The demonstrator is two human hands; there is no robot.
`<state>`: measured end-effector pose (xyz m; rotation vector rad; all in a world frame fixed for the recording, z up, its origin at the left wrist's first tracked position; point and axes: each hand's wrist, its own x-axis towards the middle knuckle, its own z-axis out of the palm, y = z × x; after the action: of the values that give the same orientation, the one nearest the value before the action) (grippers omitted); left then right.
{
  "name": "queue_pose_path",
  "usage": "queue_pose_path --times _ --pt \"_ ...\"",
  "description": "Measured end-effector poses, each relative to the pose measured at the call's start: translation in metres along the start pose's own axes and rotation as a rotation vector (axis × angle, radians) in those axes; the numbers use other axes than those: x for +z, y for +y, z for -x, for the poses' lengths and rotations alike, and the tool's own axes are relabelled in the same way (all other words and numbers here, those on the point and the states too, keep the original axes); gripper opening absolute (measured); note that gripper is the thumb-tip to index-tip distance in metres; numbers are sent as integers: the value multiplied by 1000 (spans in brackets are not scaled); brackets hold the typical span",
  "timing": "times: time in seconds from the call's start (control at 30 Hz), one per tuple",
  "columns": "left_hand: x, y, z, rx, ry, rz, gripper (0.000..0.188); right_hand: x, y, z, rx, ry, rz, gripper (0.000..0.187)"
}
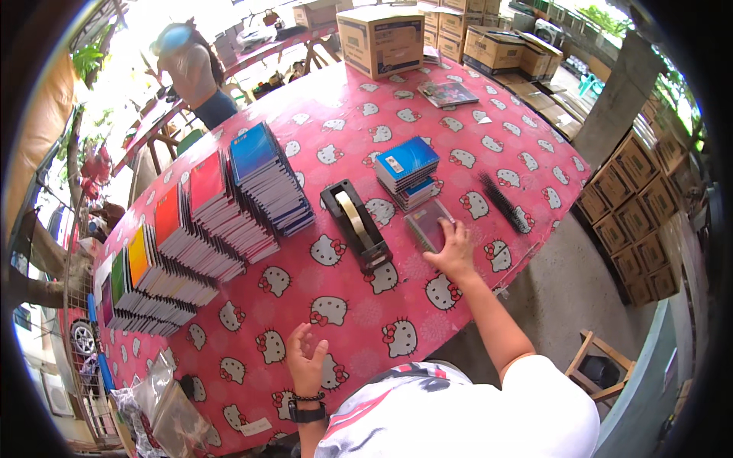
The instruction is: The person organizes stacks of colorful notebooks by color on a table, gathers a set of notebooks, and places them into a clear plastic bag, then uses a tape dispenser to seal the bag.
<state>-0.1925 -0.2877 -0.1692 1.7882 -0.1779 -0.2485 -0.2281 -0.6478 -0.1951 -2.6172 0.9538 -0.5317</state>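
Note:
My right hand has its thumb and fingers around the near right corner of a flat, greyish, shiny-topped notebook pack that rests on the table; whether a clear film wraps it I cannot tell. Over the front part of the table, my left hand is open with nothing in it, its fingers slightly curled; a dark watch and bracelet are on that wrist. Just beyond the pack stands a short stack of blue spiral notebooks. A black tape dispenser with a roll of tape sits to the pack's left.
Long rows of spiral notebooks, blue, red, yellow and green, fill the table's left side. A black bundle of binding coils lies right. Clear plastic bags lie front left. A carton stands at the back; a person is beyond.

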Motion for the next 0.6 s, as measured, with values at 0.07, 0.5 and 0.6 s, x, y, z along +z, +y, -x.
queue_pose_path --times 0.07,0.5,0.6 --pt "4 2 1 23 -16 -27 45 0 -15 8 21 0 -47 81" --pt "-34 -23 16 73 140 -393 42 -37 54 -134 124 576 -60 63" --pt "-26 -18 6 109 115 -423 43 -10 66 -172 8 330 -47 68"
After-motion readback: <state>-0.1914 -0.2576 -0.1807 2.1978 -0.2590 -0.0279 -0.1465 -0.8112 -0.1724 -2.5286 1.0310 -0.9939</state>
